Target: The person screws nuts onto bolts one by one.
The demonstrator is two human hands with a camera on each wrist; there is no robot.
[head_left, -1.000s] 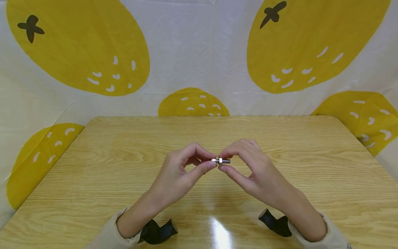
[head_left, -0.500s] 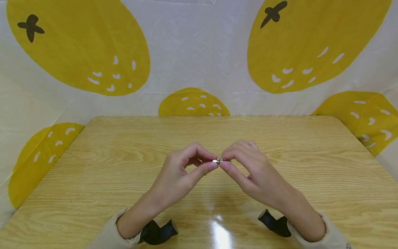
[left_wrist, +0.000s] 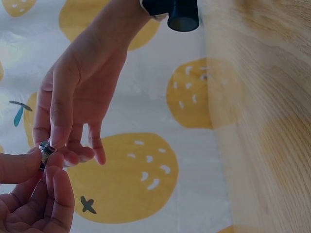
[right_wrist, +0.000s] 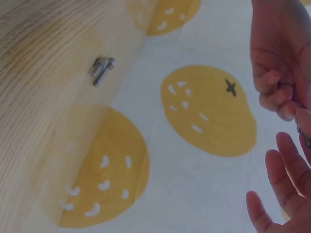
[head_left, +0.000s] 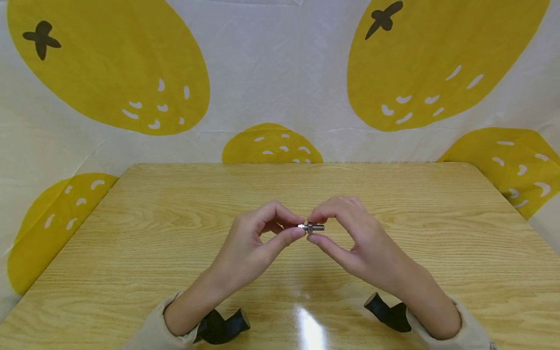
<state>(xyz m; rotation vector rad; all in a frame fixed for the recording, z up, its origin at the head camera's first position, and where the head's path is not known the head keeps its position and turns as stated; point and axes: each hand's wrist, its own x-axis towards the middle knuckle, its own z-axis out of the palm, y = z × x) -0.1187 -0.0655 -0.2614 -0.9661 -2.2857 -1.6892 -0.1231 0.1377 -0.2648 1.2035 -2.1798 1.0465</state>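
In the head view my left hand (head_left: pixel 258 240) pinches the head end of a small silver bolt (head_left: pixel 319 227) between thumb and index finger. A hex nut (head_left: pixel 310 228) sits on the bolt, whose shank points right. My right hand (head_left: pixel 356 233) has its thumb and index fingertip on either side of the nut, the shank end showing between them. Fingers cover part of the metal in the left wrist view, where the bolt (left_wrist: pixel 45 149) looks dark and small. Only a sliver of the bolt (right_wrist: pixel 304 133) shows at the right wrist view's edge.
A wooden table (head_left: pixel 175 204) lies beneath both hands. Small metal pieces, one like a bolt (right_wrist: pixel 99 70), appear over the wood in the right wrist view. White cloth (head_left: pixel 280 73) with yellow fruit prints hangs behind. Black wrist devices (head_left: pixel 225 326) are on both wrists.
My right fingers closed in and shifted slightly right over the nut half a second ago, then spread back around it. The nut's faces have turned. My left hand has stayed still.
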